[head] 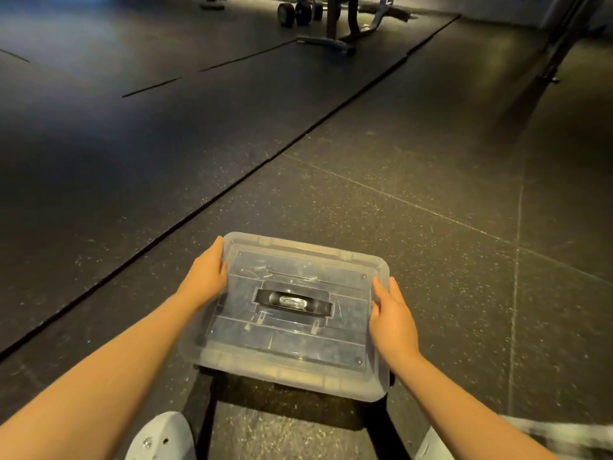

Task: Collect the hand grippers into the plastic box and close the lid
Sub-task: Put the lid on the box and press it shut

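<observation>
Plastic box (278, 371): clear, with rounded corners, sitting low in the middle of your view between your two hands. It casts a dark shadow on the floor just near it, and you cannot tell from here whether it rests on something or hangs in your grip.
Lid (298, 346): seated flat on top of the box, all four corners level with the rim.
Handle (292, 302): a black bar lying flat in the recess at the middle of the lid.
Left hand (207, 277): you are grasping the left side of the box, thumb hooked over the lid's edge and fingers (217, 247) running along the wall toward the far corner.
Right hand (391, 318): you are grasping the right side the same way, thumb on the lid's rim and fingers down the outer wall, their tips hidden.
Hand grippers: only faint metallic glints show through the lid, too unclear to say what they are.
Dark bars (207, 416): two black strips run from under the box's near corners toward you. Whether they are legs or shadow is unclear.
Shoes (161, 438): pale, at the near edge, one left of the box and one right.
Floor (431, 180): dark speckled rubber tiles, with a long seam running diagonally to the far right.
Dumbbells (298, 13): far away at the top, beside a metal frame.
</observation>
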